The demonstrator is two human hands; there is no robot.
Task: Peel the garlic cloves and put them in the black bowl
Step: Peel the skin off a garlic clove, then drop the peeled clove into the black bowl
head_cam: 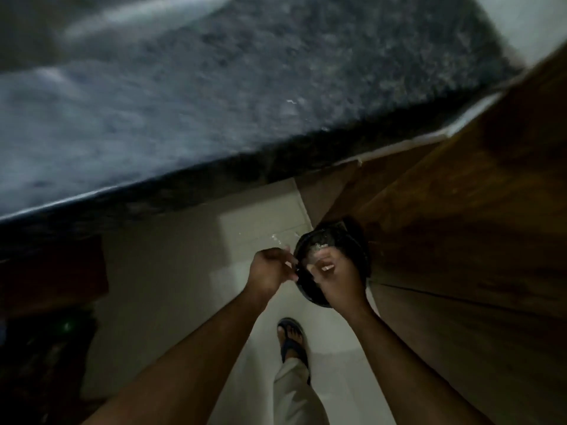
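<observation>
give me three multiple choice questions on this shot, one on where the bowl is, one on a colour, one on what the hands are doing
1. Where is the black bowl?
A. flat on the counter
B. held up over the floor, in front of the person
C. on the floor beside the foot

2. What colour is the sandal?
A. blue
B. red
C. white

3. What is the left hand doing?
A. lying flat and open on the counter
B. hanging at the person's side
C. fingers curled at the bowl's left rim

Answers: 1 B, the bowl sits between both hands above the pale floor tiles, below the counter edge. 2 A, its straps look dark blue. 3 C, its fingers curl at the rim while the right hand reaches over the bowl; what the right hand pinches is too blurred to tell.
</observation>
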